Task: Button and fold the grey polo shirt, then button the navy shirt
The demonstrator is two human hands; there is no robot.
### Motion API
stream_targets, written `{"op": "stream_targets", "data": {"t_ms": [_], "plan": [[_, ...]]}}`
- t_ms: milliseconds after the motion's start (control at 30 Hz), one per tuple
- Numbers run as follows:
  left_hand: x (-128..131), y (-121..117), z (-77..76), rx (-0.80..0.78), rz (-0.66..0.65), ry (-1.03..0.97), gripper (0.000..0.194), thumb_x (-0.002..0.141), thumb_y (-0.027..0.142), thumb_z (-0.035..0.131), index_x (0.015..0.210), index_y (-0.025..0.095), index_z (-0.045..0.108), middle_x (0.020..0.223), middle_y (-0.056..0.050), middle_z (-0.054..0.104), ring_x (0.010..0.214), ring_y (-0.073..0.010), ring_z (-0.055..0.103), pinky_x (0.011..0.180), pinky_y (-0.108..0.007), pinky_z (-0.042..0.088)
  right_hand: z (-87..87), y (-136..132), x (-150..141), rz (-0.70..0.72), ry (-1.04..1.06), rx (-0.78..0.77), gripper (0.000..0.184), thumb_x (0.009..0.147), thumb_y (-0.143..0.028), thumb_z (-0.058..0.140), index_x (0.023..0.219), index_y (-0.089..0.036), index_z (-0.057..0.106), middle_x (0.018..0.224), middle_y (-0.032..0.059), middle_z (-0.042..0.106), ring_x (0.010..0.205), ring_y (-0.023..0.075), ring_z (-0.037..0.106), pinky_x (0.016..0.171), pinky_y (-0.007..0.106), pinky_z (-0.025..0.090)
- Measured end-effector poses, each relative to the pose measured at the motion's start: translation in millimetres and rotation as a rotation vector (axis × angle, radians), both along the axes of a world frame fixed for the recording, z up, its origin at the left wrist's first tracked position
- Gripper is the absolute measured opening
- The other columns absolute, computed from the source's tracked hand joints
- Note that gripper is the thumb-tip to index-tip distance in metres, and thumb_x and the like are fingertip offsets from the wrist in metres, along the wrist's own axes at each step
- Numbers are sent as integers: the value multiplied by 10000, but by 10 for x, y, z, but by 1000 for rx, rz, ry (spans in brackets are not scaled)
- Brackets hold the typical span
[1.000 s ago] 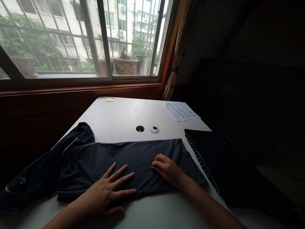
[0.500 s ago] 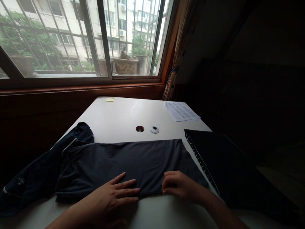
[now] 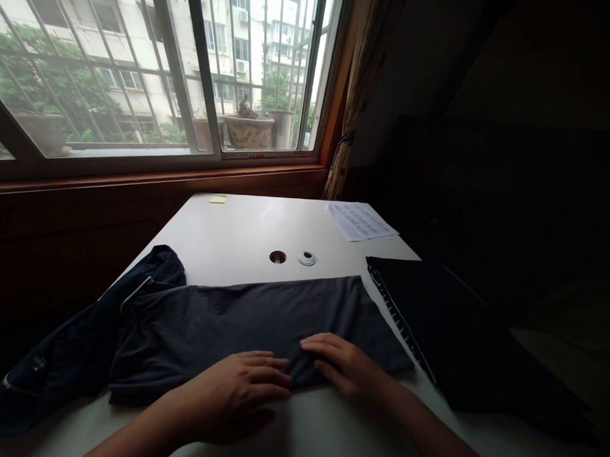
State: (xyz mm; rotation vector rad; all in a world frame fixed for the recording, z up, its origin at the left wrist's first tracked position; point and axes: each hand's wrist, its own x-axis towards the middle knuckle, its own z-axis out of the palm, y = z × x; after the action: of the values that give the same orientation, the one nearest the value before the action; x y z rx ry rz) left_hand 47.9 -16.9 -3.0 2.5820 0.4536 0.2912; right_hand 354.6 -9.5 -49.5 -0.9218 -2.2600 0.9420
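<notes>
A dark grey folded garment [image 3: 242,319] lies spread across the near part of the white table [image 3: 235,236]. My left hand [image 3: 239,393] is over its near edge, palm down, with the fingers apart and nothing held. To its right, my right hand [image 3: 343,363] rests on or just over the cloth, fingers stretched toward the left and thumb apart. The fingertips of the two hands are close together. A dark navy garment [image 3: 75,340] with white piping lies at the left, touching the grey one.
On the right lies black cloth [image 3: 441,326] with a white-stitched edge, hanging past the table side. Printed sheets [image 3: 360,222] and a yellow sticky note [image 3: 218,199] are at the far end. A round hole [image 3: 278,257] and a white cap [image 3: 306,258] sit mid-table. A barred window [image 3: 165,70] stands behind.
My right hand has moved left and its curled fingers have straightened. My left hand has shifted slightly right, its spread fingers drawing closer together. The garments lie as before.
</notes>
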Motion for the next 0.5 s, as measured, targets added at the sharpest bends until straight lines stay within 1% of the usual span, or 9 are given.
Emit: {"op": "stream_targets", "data": {"t_ms": [67, 100, 167, 233, 300, 333, 400, 467, 500], "plan": [[-49, 66, -93, 58, 41, 30, 463, 941, 262, 582, 1402, 272, 554, 1447, -32, 582, 1436, -262, 431, 1233, -442, 330, 11, -117, 122, 1, 93, -228, 334, 1042, -339, 449, 1278, -211, 648, 884, 72, 761, 750, 177, 730, 755, 320, 601], [-70, 94, -137, 73, 46, 36, 476, 940, 268, 594, 1413, 275, 544, 1472, -32, 557, 1453, -272, 401, 1242, -458, 307, 28, -165, 176, -22, 159, -337, 362, 1058, -366, 399, 1247, -196, 657, 746, 42, 741, 553, 143, 680, 596, 268, 581], [-94, 130, -202, 78, 34, 37, 491, 945, 292, 608, 1429, 280, 527, 1503, -33, 523, 1468, -277, 369, 1255, -468, 270, 84, -226, 244, -106, 292, -441, 405, 1068, -399, 355, 1190, -175, 669, 660, 26, 711, 426, 119, 610, 461, 222, 519], [-96, 137, -226, 69, 20, 43, 505, 953, 306, 605, 1448, 282, 507, 1522, -32, 500, 1475, -272, 355, 1264, -466, 241, 152, -250, 248, -161, 319, -363, 370, 1050, -403, 418, 1205, -181, 670, 893, 94, 762, 737, 182, 737, 674, 293, 602], [-89, 122, -210, 58, 3, 75, 521, 957, 306, 597, 1465, 279, 486, 1543, -26, 471, 1484, -271, 336, 1270, -474, 217, 196, -259, 205, -144, 229, -252, 346, 1027, -387, 489, 1278, -211, 649, 1201, 132, 713, 1145, 247, 666, 988, 410, 534], [-87, 112, -194, 53, -6, 92, 527, 956, 304, 592, 1471, 278, 480, 1548, -23, 463, 1488, -273, 326, 1272, -480, 209, 201, -264, 177, -114, 181, -235, 355, 1022, -383, 501, 1311, -221, 631, 1268, 131, 684, 1189, 252, 641, 1034, 429, 502], [-90, 91, -160, 45, -19, 114, 529, 958, 290, 577, 1477, 285, 473, 1552, -12, 457, 1495, -270, 310, 1274, -485, 198, 176, -276, 128, -67, 160, -277, 370, 1033, -396, 473, 1323, -213, 611, 1152, 121, 727, 942, 207, 725, 889, 376, 578], [-100, 76, -140, 42, -22, 126, 531, 961, 266, 557, 1483, 294, 465, 1551, 0, 456, 1499, -260, 302, 1278, -485, 185, 134, -282, 102, -92, 237, -338, 380, 1055, -414, 405, 1286, -194, 611, 891, 74, 750, 567, 128, 664, 617, 279, 583], [-105, 73, -137, 43, -20, 133, 533, 961, 254, 549, 1485, 297, 462, 1552, 6, 455, 1501, -256, 300, 1279, -484, 180, 119, -281, 96, -124, 277, -337, 381, 1059, -418, 385, 1267, -193, 612, 833, 59, 739, 507, 114, 628, 562, 259, 561]]}}
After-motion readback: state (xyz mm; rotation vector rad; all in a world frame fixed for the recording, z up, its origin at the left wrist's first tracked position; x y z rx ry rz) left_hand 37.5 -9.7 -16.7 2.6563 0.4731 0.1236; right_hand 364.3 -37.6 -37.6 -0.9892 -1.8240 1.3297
